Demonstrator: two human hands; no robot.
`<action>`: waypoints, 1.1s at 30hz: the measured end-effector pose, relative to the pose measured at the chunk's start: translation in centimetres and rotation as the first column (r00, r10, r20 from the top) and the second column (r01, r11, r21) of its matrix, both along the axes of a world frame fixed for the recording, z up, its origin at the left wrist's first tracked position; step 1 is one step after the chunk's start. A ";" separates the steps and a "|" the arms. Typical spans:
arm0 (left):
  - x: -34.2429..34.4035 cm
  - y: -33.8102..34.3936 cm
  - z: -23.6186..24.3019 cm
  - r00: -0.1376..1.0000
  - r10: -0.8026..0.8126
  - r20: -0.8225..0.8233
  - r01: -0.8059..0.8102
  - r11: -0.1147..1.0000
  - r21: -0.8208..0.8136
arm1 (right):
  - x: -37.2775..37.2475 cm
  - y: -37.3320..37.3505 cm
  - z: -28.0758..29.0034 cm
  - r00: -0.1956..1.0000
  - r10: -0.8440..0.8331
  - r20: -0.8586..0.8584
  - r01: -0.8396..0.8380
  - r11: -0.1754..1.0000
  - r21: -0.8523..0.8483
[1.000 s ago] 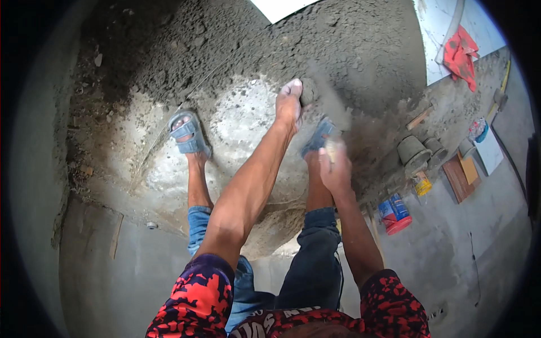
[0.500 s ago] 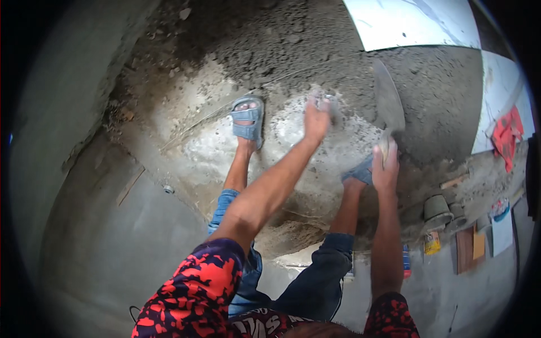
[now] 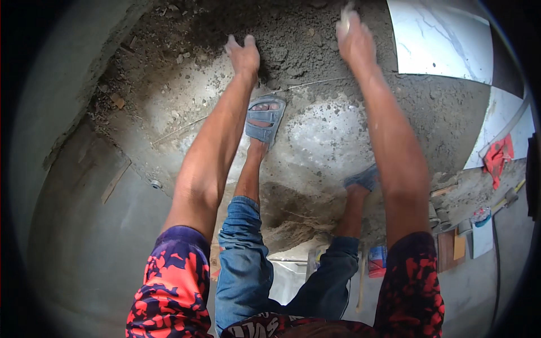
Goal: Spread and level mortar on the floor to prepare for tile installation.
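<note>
We see two hands well apart, low over the floor. The left hand (image 3: pixel 244 58) is loose, with finger and thumb spread and nothing that we can see between them. It is at the near side of the lumpy grey mix (image 3: pixel 293 53). The right hand (image 3: pixel 357 45) is curled round a pale handle (image 3: pixel 345 23), but it is blurry and we cannot tell what is on its far end. The mix lies ahead of the feet, in between the hands.

White tiles (image 3: pixel 442 39) lie flat on the right, so we think that bit is done. The mix just below the top tile looks flatter, but no tile is on it. The lumpy mix looks less done to us. Past a thin string (image 3: pixel 321 83), nearer the feet, a pale patch (image 3: pixel 327 129) has only crumbs on it.
</note>
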State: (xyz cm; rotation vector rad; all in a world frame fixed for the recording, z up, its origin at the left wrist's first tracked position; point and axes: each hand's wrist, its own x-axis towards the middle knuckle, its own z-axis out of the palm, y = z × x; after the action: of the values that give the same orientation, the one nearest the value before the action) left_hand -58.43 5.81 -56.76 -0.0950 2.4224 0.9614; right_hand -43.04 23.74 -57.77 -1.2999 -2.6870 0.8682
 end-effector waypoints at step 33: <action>22.7 0.3 9.2 0.954 -0.203 0.221 0.140 0.953 0.268 | 24.4 -12.6 11.9 0.982 -0.189 -0.006 0.120 0.648 -0.752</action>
State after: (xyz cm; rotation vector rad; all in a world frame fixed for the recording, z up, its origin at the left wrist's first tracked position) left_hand -35.69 6.10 -47.52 0.0832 2.0297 1.0945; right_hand -18.67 11.14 -45.88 -1.5003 -2.1206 2.0921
